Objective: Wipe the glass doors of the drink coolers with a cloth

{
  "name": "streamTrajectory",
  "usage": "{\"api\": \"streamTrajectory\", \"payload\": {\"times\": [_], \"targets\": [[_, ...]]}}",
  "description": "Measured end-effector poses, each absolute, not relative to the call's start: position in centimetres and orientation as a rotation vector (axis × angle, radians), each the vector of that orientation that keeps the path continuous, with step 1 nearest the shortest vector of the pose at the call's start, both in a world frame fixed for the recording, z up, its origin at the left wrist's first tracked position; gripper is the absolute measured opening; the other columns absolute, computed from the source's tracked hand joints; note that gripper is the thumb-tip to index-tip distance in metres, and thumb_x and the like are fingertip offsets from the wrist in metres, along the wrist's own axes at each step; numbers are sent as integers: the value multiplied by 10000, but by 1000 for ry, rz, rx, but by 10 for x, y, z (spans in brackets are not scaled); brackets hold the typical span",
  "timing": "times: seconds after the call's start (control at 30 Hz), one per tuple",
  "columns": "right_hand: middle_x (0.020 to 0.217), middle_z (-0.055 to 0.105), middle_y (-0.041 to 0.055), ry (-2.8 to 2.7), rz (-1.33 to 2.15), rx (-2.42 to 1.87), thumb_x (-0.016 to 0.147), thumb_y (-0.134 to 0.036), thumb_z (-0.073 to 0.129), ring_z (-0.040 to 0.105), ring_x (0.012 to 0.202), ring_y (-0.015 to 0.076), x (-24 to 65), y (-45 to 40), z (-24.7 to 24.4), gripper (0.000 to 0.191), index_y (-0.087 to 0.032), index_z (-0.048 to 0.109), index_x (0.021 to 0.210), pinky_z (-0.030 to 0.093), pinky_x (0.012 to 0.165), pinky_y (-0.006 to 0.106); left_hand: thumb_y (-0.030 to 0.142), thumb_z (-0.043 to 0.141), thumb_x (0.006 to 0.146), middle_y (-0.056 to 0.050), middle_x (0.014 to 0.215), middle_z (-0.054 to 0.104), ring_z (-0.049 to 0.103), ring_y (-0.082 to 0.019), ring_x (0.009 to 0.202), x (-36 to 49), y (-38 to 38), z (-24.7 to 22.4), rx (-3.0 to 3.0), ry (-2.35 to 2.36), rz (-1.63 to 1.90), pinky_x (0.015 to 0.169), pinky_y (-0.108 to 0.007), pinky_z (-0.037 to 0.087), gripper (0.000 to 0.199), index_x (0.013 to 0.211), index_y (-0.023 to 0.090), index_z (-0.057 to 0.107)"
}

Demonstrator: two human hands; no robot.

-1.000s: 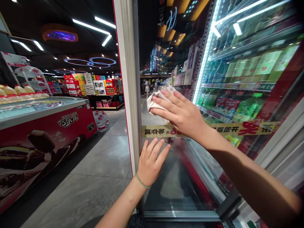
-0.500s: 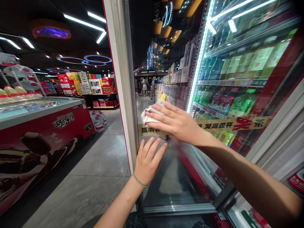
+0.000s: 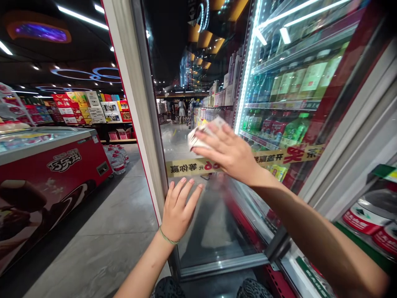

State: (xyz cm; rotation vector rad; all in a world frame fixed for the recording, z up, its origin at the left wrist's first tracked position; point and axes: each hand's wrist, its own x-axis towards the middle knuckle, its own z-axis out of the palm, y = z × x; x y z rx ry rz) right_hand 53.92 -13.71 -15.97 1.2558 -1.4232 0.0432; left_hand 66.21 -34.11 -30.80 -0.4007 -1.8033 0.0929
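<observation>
A glass door of a drinks fridge stands swung open in front of me. My right hand presses a folded white cloth against the glass, just above a yellow lettered strip. Its fingers lie over the cloth, slightly blurred. Below the strip, near the door's frame, my left hand rests with fingers spread on the glass and holds nothing. A thin green band circles the left wrist.
A red chest freezer stands at the left, with wrapped water bottles beside it. Boxed goods fill a shelf behind. Bottled drinks show through the glass; large bottles sit inside the fridge at the right.
My view has turned a little to the right, so the door appears further left. The right hand with the cloth has slid up and right across the glass; the left hand stays on the door.
</observation>
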Motion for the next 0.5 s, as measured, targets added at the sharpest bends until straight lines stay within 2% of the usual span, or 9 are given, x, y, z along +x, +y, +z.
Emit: {"api": "streamTrajectory", "payload": {"times": [0.1, 0.2, 0.37, 0.5], "targets": [[1636, 437, -86, -1376, -5, 1285, 1049, -171, 498, 279, 1577, 155, 536, -127, -162, 532, -393, 468, 1532, 290, 1325, 436, 72, 632, 936, -138, 1322, 685, 383, -286, 1521, 662, -339, -309, -368, -1802, 85, 1288, -526, 285, 439, 1354, 200, 671], [1645, 429, -58, -1376, 159, 1135, 1014, -100, 496, 245, 1592, 186, 531, -115, -166, 580, -369, 485, 1527, 269, 1329, 483, 67, 657, 917, -139, 1320, 683, 386, -293, 1517, 661, -337, -310, -352, -1790, 90, 1286, -532, 289, 470, 1364, 211, 669], [1598, 501, -92, -1377, 127, 1275, 1007, -128, 527, 316, 1569, 163, 529, -108, -184, 556, -407, 523, 1488, 318, 1312, 469, 65, 655, 912, -139, 1312, 687, 397, -291, 1509, 661, -335, -312, -339, -1779, 116, 1285, -537, 292, 483, 1371, 214, 667], [1602, 505, -37, -1414, 267, 1100, 963, -76, 548, 327, 1570, 238, 528, -106, -203, 599, -368, 544, 1486, 322, 1299, 542, 89, 659, 922, -128, 1312, 693, 399, -282, 1511, 661, -336, -313, -349, -1787, 131, 1293, -543, 276, 478, 1380, 225, 660]]}}
